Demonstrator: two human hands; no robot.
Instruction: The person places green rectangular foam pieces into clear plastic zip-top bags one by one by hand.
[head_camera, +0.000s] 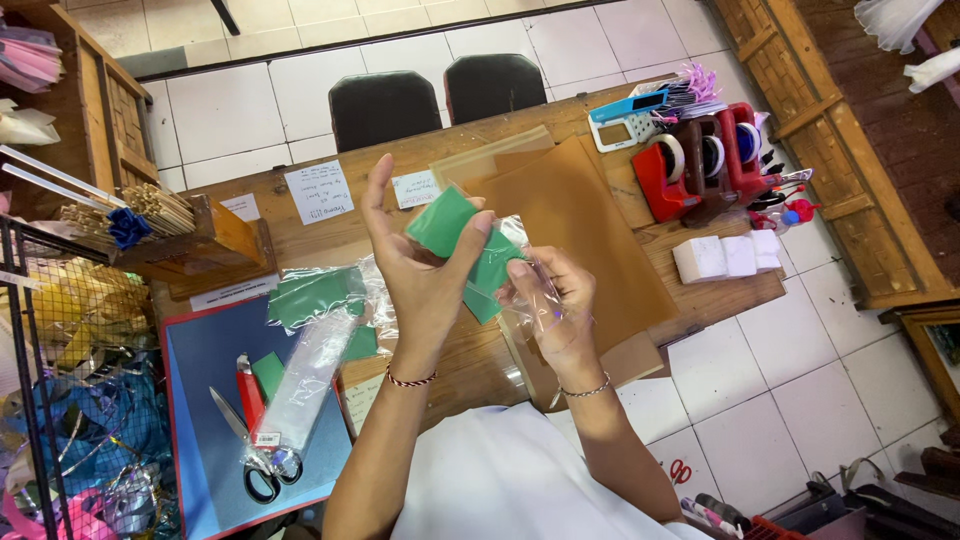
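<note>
Left hand (420, 270) pinches a green paper (445, 225), right hand (555, 300) grips a clear plastic bag (520, 262) around its lower part, both raised above the wooden table (330, 240); scissors (250, 455) lie near left.

Green paper card (442, 222) in clear plastic sleeve (520, 262); brown paper sheets (575, 215); blue cutting mat (205, 385); red tape dispensers (700, 160); white foam blocks (725, 257).

Clear plastic sleeve (300, 375) on blue mat; white paper notes (320, 192) behind.
</note>
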